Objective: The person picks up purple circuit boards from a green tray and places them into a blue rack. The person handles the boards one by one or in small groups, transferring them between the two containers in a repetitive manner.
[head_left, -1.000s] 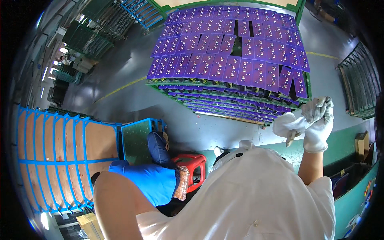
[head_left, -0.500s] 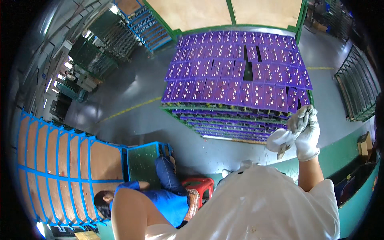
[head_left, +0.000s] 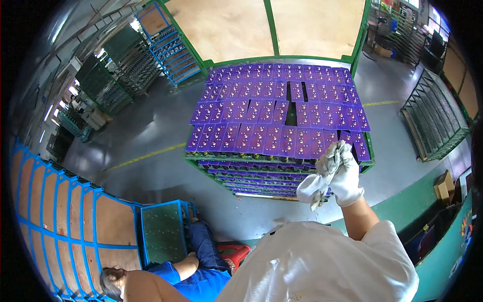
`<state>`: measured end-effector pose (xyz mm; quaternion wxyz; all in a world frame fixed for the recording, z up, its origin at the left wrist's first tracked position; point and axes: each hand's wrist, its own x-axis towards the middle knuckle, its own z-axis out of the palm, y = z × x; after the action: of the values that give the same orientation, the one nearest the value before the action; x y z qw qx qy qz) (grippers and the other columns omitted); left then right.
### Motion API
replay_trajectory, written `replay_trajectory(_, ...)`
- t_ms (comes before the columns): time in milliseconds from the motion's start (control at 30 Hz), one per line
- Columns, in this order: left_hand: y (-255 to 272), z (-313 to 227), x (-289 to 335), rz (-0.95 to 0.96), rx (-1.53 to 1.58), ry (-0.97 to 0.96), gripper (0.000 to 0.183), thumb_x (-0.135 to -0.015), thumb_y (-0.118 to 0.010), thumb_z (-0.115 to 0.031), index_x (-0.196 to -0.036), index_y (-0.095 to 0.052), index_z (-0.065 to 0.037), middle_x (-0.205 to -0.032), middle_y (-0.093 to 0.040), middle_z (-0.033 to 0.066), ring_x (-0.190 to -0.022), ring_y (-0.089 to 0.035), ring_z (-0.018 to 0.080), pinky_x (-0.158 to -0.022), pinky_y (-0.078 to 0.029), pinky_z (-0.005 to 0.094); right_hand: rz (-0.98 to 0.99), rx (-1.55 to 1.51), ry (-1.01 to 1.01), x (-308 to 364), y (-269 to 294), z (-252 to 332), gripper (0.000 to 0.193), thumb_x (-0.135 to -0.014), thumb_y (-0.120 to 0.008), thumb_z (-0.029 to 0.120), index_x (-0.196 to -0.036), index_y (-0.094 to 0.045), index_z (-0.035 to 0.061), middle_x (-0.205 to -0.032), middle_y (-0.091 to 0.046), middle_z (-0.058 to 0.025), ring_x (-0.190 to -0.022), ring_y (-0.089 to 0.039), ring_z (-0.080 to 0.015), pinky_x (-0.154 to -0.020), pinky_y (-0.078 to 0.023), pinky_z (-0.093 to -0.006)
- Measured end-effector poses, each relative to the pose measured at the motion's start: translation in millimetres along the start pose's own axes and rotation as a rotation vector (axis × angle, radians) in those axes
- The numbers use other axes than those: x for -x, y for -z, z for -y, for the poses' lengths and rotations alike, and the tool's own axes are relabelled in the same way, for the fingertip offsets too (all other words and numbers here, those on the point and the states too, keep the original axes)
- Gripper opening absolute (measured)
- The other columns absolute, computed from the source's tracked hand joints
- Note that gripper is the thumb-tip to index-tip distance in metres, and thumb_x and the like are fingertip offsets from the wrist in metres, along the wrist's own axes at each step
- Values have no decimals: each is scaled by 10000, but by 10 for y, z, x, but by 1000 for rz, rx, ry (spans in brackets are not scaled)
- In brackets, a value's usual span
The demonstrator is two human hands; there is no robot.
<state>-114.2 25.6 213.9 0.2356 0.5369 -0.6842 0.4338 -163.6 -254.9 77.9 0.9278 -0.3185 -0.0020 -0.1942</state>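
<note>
My right hand (head_left: 348, 182) wears a white work glove with greyed fingertips. Its fingers are closed on a loose, crumpled white glove (head_left: 313, 189), which hangs down on the left. This hand is raised before the right front corner of a green rack (head_left: 236, 157), seemingly apart from it. On the rack's top lie rows of purple panels (head_left: 257, 137) dotted with small pale spots. A few dark gaps show between panels, and those near my hand sit slightly askew. Only my bare left arm (head_left: 151, 288) shows at the lower edge; my left hand is out of view.
At lower left, a person in a blue shirt (head_left: 193, 284) sits on a red stool (head_left: 236, 251) beside a blue-framed cart (head_left: 163, 229). A green wire rack (head_left: 435, 118) stands at right, near a cardboard box (head_left: 444, 187). Wooden boards (head_left: 317, 27) rise behind the panels.
The view has shifted, so the rack sits lower and further left. My right hand and the held glove have moved left in the picture, still by the rack's right front corner.
</note>
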Motion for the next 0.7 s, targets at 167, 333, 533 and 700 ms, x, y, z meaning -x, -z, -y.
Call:
replay_trajectory(167, -85, -3, 66, 34, -13, 80, 506, -939, -336, -376, -1245, -420, 18, -1294, -370, 168, -1186, -370, 290, -976, -330, 477, 54, -25, -24, -79, -67, -81, 340, -923, -477, 380, -757, -524, 87, -527, -418, -15, -469, -400, -158, -444, -310, -287)
replay_trajectory(333, -243, 52, 140, -15, 23, 89, 516, -942, -326, -382, -1248, -418, 23, -1291, -380, 171, -1182, -381, 289, -975, -338, 470, 75, -1, 95, -72, 171, 48, 313, -917, -489, 356, -781, -530, 77, -546, -432, -25, -470, -403, -170, -478, -332, -302)
replay_trajectory(533, 18, -114, -45, 3, -62, 55, 527, -945, -314, -388, -1251, -416, 28, -1288, -391, 175, -1179, -393, 288, -974, -347, 463, -51, -59, -1, -72, 202, 150, 244, -881, -558, 329, -797, -490, 110, -610, -455, -18, -519, -448, -165, -515, -384, -307)
replay_trajectory(700, 364, -332, -239, 0, -161, -40, 536, -948, -304, -394, -1253, -414, 32, -1285, -400, 179, -1176, -404, 286, -973, -354, 457, -111, 92, 34, -145, 70, 75, 290, -937, -478, 331, -745, -480, 115, -572, -420, 3, -506, -405, -134, -500, -343, -276)
